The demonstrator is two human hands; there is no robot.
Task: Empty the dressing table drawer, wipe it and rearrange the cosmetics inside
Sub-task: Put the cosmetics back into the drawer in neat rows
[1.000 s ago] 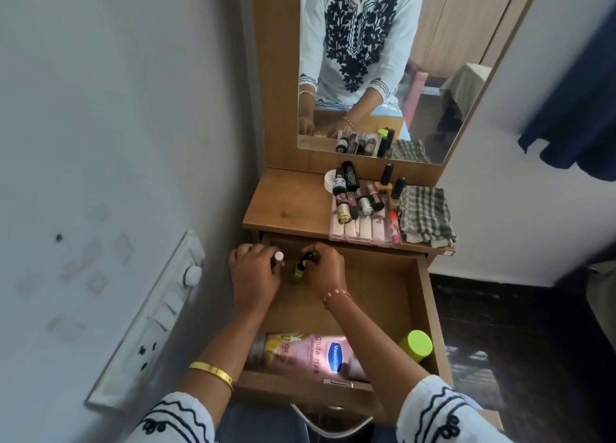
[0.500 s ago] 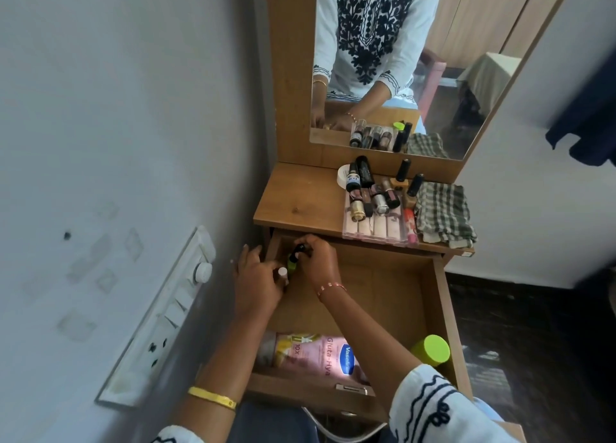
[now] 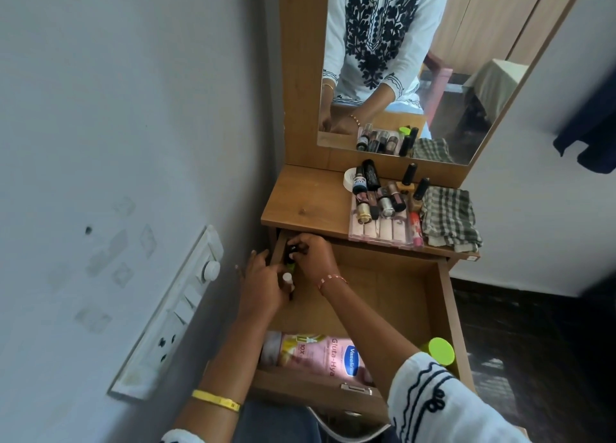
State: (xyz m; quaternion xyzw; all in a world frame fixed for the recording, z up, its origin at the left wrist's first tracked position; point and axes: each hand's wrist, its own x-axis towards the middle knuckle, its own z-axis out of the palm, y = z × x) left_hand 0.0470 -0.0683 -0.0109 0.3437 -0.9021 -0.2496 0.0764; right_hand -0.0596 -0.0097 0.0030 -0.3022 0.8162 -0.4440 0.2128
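Head view. The drawer stands pulled out beneath the dressing table top. Both hands work at its far left corner, close under the top's front edge.

The right hand has its fingers curled round a small dark-capped bottle. A green part shows just below the cap. The bottle's long axis appears roughly upright, tilted slightly toward the far left corner.

The left hand sits just beside and nearer the camera, fingers curled about a white-capped bottle. That cap points up and away. The two bottles lie close together; whether they touch cannot be told.

Judgement: these look like pieces being set back into the drawer, as most of the cosmetics sit on the table top beside the checked cloth. The corner lies directly ahead of both hands. The right hand is the nearer to it.

A pink lotion bottle lies on its side along the drawer's near wall, long axis left to right. A green-lidded jar stands at the near right corner, well apart from both hands.
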